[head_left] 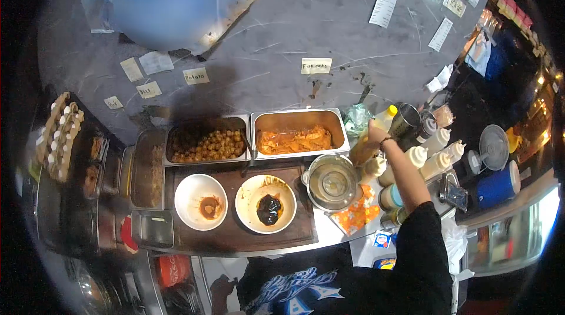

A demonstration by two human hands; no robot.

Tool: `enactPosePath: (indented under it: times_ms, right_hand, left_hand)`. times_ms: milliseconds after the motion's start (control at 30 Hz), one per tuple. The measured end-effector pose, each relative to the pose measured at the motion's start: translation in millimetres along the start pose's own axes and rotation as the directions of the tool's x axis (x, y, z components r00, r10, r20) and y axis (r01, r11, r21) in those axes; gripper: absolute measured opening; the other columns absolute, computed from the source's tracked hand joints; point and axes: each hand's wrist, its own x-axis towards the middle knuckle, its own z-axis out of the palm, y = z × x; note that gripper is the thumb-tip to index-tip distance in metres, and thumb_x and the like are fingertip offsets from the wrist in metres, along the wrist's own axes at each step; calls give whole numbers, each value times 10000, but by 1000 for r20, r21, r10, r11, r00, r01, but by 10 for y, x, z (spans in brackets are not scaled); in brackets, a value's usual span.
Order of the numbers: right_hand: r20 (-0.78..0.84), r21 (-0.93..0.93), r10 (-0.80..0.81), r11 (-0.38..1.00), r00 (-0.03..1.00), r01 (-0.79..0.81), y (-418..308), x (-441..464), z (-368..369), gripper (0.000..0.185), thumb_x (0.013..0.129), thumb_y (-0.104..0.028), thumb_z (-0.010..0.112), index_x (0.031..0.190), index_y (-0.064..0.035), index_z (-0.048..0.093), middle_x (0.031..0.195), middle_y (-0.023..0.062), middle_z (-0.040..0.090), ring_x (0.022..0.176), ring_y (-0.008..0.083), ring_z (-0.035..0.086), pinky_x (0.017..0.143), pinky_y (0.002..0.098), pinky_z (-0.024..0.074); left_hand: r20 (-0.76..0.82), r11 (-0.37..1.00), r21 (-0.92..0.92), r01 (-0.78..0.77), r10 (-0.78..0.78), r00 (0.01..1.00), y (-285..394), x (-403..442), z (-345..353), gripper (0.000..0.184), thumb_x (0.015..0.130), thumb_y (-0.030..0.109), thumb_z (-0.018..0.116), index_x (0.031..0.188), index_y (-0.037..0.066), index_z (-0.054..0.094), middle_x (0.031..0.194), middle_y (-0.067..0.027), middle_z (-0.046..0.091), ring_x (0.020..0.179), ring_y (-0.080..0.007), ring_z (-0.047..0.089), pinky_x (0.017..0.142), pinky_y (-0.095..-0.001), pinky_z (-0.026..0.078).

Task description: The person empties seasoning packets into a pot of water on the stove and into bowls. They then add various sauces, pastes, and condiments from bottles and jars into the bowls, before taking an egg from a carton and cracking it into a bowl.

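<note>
My right hand (376, 133) reaches to the far right of the counter, its fingers closed around the upper part of an amber bottle (360, 152). A yellow-capped bottle (386, 116) and a metal cup (406, 119) stand just beyond it. Low at the front, my left hand (221, 292) hangs in shadow beside my shirt; its fingers are too dark to make out. Two white bowls rest on the brown board (182, 238): the left bowl (187, 192) holds some brown sauce, the right bowl (285, 224) a black, glossy sauce. A lidded pot (331, 181) sits right of them.
Behind the bowls are a metal tray (206, 120) of small round balls and another tray (297, 116) of orange food. Several squeeze bottles (416, 157) crowd the right side. Egg cartons (59, 138) stand at left. Paper labels (316, 66) are stuck on the grey surface.
</note>
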Motion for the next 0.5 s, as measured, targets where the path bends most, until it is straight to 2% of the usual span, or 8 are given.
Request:
enactPosePath:
  times_ms: [67, 100, 167, 233, 300, 333, 400, 500]
  right_hand:
    - [-72, 37, -25, 999, 997, 28, -119, -353, -410, 1075, 588, -287, 828, 1329, 59, 129, 919, 294, 624, 901, 412, 622, 746, 429, 502]
    - [-111, 30, -13, 999, 994, 17, -229, -587, -618, 996, 575, -283, 839, 1269, 37, 200, 898, 282, 630, 870, 415, 626, 730, 444, 504]
    - [-229, -23, -64, 998, 971, 61, -488, -1049, -1007, 894, 560, -272, 848, 1201, -2, 287, 835, 253, 637, 804, 415, 630, 685, 462, 505]
    - [-294, -79, -209, 978, 933, 194, -766, -1556, -1342, 835, 573, -260, 835, 1190, -30, 323, 781, 228, 631, 761, 409, 626, 650, 462, 502]
    - [-286, -78, -360, 932, 888, 353, -1116, -2056, -1611, 754, 597, -237, 809, 1176, -51, 363, 780, 208, 621, 762, 404, 615, 643, 453, 500]
    - [-284, -77, -435, 899, 855, 432, -1300, -2272, -1671, 709, 608, -220, 794, 1163, -59, 384, 791, 196, 618, 774, 401, 610, 642, 446, 501]
    - [-244, -122, -598, 800, 764, 587, -1688, -2600, -1683, 653, 610, -181, 758, 1147, -60, 407, 845, 175, 618, 797, 374, 610, 648, 430, 507]
    - [-168, -145, -804, 592, 570, 793, -2221, -2888, -1431, 608, 620, -185, 724, 1135, -49, 431, 1010, 163, 611, 834, 317, 625, 694, 405, 510]
  left_hand:
    - [517, 963, 101, -248, 162, 840, -69, 288, -210, 464, 838, 467, 574, 1000, 33, 597, 938, -197, 648, 929, -391, 610, 793, -472, 489]
    - [430, 996, -23, -81, 83, 899, 714, 66, -1450, 452, 837, 466, 585, 898, 19, 620, 934, -185, 650, 911, -380, 615, 797, -461, 489]
    - [214, 877, -161, -453, 479, 851, 658, 275, -1380, 409, 842, 412, 606, 908, 8, 609, 940, -173, 649, 904, -353, 621, 790, -430, 495]
    - [33, 751, -424, -505, 571, 821, 1406, 237, -2347, 365, 828, 328, 649, 989, 4, 600, 953, -156, 650, 901, -328, 629, 767, -406, 503]
    - [-137, 589, -608, -532, 583, 801, 1854, 274, -2665, 415, 814, 286, 687, 1126, 37, 574, 1035, -152, 627, 932, -293, 630, 803, -382, 500]
    - [-179, 614, -522, -592, 599, 780, 2080, 304, -2833, 524, 782, 281, 726, 1206, 42, 534, 1071, -145, 626, 991, -263, 621, 837, -382, 493]
    - [-451, 520, -315, -794, 654, 607, 2451, 374, -2969, 870, 665, 398, 802, 1330, 9, 396, 1272, -201, 500, 1189, -330, 487, 988, -407, 398]
    - [-610, 361, -237, -902, 668, 427, 2703, 375, -3012, 1033, 570, 399, 850, 1359, -1, 316, 1349, -191, 413, 1240, -346, 419, 1033, -436, 342]
